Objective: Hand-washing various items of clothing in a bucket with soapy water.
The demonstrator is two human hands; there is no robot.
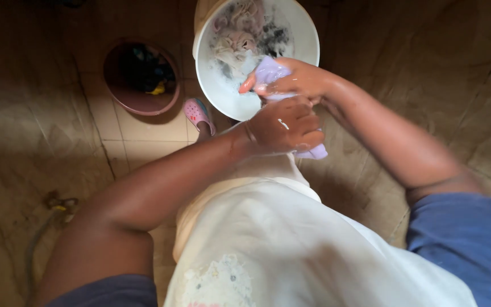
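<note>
No pkgs, labels, signs or screens in view from the head cam right now.
</note>
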